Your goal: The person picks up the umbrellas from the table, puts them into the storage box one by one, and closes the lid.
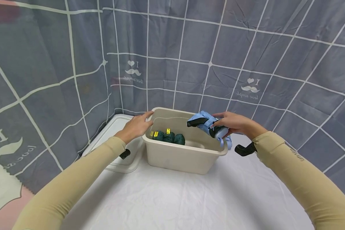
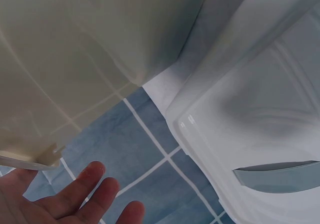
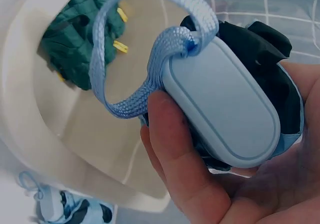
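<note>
My right hand [image 1: 233, 123] grips a folded light-blue compact umbrella [image 1: 204, 123] over the right end of a beige plastic bin [image 1: 178, 153]. In the right wrist view, the umbrella's flat oval handle [image 3: 225, 103] faces the camera, with a woven wrist strap [image 3: 100, 58] looping off it. My left hand [image 1: 136, 127] is at the bin's left rim; the left wrist view shows its fingers [image 2: 90, 179] extended outside the bin, with one at the rim. Inside the bin's left end lie several dark-green bundles [image 1: 168, 137] with yellow tags.
A white lid [image 1: 126, 167] with a grey handle [image 2: 280, 177] lies left of the bin. Another blue umbrella [image 3: 75, 206] lies on the white cloth just past the bin's right end. Grey checked curtains [image 1: 175, 70] hang behind and to the left.
</note>
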A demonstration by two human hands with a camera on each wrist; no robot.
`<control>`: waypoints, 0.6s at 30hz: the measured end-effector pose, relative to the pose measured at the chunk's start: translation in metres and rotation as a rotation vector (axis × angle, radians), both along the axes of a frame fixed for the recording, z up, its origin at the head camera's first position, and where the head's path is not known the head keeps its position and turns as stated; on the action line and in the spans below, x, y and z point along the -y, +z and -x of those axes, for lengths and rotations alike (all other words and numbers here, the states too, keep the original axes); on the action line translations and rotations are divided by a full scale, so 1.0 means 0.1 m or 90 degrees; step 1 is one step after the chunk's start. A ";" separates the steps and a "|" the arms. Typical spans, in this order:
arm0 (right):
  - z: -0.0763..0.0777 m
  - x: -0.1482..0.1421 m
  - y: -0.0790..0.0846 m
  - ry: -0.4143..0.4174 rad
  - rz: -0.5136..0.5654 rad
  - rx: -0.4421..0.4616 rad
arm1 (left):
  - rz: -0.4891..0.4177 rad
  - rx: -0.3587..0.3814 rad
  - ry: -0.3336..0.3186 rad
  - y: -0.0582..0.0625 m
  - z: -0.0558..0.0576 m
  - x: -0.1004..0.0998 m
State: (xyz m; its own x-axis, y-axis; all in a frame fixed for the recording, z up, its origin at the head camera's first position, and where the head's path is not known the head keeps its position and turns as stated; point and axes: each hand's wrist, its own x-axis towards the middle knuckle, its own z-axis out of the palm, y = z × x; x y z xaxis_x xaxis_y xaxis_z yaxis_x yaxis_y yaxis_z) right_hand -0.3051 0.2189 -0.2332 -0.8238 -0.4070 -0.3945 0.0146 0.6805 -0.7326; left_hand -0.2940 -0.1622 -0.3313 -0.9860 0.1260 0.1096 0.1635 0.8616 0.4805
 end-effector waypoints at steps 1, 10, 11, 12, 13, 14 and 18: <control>0.01 0.02 -0.02 0.002 -0.004 0.004 | -0.001 0.000 0.001 0.00 0.00 0.00; 0.12 0.20 -0.19 0.027 -0.016 0.031 | 0.001 0.005 0.001 0.01 0.00 0.00; 0.13 0.22 -0.20 0.031 -0.018 0.032 | 0.000 0.005 0.002 0.01 0.00 0.00; 0.14 0.24 -0.22 0.035 -0.017 0.034 | 0.001 0.005 0.003 0.01 0.00 0.00; 0.16 0.26 -0.23 0.036 -0.016 0.040 | 0.001 0.005 0.004 0.01 0.00 0.00; 0.18 0.28 -0.24 0.037 -0.015 0.046 | 0.001 0.005 0.004 0.01 0.00 0.00; 0.24 0.34 -0.31 0.032 -0.015 0.077 | -0.001 0.008 0.006 0.01 -0.01 -0.01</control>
State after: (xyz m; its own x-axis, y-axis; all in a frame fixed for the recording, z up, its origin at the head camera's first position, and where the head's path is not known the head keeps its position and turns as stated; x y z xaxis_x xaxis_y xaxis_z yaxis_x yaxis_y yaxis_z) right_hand -0.3292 0.1846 -0.2641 -0.7485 -0.4362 -0.4994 0.0663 0.7002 -0.7109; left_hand -0.2929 -0.1616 -0.3300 -0.9884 0.1160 0.0979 0.1491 0.8623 0.4840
